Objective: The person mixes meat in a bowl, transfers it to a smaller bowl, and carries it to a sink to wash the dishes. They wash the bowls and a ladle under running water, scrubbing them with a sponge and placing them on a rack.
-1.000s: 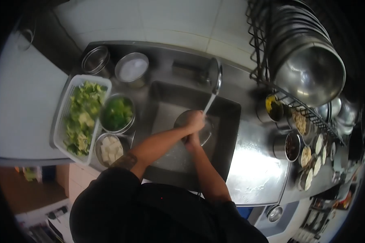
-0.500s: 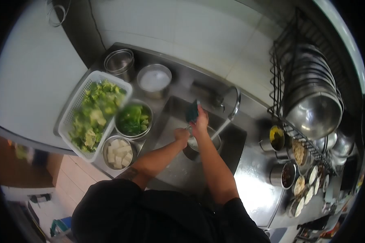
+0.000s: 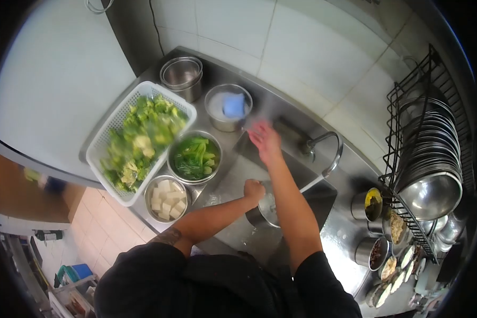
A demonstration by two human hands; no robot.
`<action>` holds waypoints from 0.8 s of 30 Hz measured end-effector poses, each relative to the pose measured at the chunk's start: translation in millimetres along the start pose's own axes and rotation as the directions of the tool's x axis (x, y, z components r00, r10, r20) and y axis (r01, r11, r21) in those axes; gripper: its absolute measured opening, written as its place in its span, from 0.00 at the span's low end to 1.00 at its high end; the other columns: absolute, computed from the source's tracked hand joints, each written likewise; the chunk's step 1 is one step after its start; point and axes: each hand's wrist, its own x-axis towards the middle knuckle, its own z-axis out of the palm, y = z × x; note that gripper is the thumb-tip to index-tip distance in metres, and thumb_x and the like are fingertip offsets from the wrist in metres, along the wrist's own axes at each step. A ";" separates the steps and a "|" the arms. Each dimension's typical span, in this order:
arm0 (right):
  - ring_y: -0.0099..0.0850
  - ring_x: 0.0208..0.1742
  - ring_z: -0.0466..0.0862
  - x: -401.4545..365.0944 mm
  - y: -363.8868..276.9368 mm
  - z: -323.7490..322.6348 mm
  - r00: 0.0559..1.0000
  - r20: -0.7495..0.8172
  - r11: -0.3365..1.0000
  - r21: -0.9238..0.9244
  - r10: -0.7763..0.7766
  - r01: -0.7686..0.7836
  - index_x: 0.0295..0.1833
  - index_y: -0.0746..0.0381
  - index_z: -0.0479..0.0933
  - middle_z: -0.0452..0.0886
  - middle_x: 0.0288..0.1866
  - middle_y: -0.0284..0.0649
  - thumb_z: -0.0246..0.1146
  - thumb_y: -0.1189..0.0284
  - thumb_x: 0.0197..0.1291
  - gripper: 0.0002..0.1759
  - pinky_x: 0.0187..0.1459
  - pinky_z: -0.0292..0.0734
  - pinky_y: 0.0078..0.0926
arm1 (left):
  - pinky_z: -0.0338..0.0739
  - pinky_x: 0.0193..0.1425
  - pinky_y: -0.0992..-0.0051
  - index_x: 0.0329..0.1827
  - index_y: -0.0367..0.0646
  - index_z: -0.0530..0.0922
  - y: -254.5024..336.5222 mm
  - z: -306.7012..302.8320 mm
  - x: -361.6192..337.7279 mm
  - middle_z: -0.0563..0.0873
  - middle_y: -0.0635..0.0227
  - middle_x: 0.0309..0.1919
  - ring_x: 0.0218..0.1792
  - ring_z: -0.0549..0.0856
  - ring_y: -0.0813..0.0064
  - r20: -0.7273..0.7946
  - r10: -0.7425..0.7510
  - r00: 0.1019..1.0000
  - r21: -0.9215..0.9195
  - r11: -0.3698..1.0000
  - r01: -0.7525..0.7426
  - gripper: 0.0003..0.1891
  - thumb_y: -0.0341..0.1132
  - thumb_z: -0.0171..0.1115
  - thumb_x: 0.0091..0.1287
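My left hand (image 3: 254, 192) is closed at the rim of a round metal pot (image 3: 255, 216) in the sink; its fingertips are partly hidden. My right hand (image 3: 264, 139) is slightly blurred, its fingers apart and holding nothing, above the sink's far left corner. Just beyond it, a blue sponge (image 3: 233, 106) lies in a metal container (image 3: 227, 125) of whitish, sudsy liquid. From the curved tap (image 3: 338, 153) a stream of water runs toward the pot, partly hidden behind my right forearm.
On the left stand a white basket (image 3: 98, 153) of broccoli, a pot of leafy greens (image 3: 195, 158) and a bowl of white blocks (image 3: 167, 200). Stacked metal containers (image 3: 181, 74) sit behind. A wire rack (image 3: 395, 138) with nested bowls (image 3: 432, 196) and several food pots (image 3: 370, 253) line the right.
My right hand has let go of the sponge, which now lies in the sudsy container, and has opened. My left hand stays closed at the pot. The camera view has shifted.
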 end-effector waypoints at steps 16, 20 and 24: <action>0.34 0.53 0.81 -193.1 74.4 -161.6 0.918 -0.395 0.717 -0.647 -0.024 -0.260 0.57 0.68 0.73 0.80 0.52 0.44 0.58 0.59 0.69 0.23 0.53 0.76 0.32 | 0.79 0.50 0.62 0.42 0.40 0.85 125.8 56.1 -38.1 0.87 0.54 0.40 0.44 0.85 0.52 0.246 0.643 0.726 0.169 0.709 -0.685 0.11 0.27 0.61 0.57; 0.31 0.49 0.79 -237.0 114.7 -160.7 0.769 0.026 0.177 -0.967 -0.639 0.180 0.54 0.71 0.75 0.82 0.49 0.41 0.59 0.66 0.69 0.18 0.52 0.74 0.31 | 0.78 0.48 0.55 0.34 0.39 0.81 138.3 62.1 -53.6 0.86 0.54 0.38 0.42 0.84 0.48 0.496 0.539 0.681 0.422 0.536 -0.731 0.05 0.30 0.62 0.56; 0.35 0.52 0.82 -197.9 96.8 -175.2 0.717 -0.552 0.905 -0.269 -0.426 0.330 0.52 0.69 0.75 0.81 0.52 0.44 0.51 0.72 0.72 0.12 0.53 0.75 0.34 | 0.77 0.46 0.51 0.40 0.39 0.76 135.6 59.7 -95.6 0.86 0.52 0.38 0.42 0.83 0.44 0.712 0.313 0.629 0.445 0.493 -0.748 0.08 0.35 0.59 0.64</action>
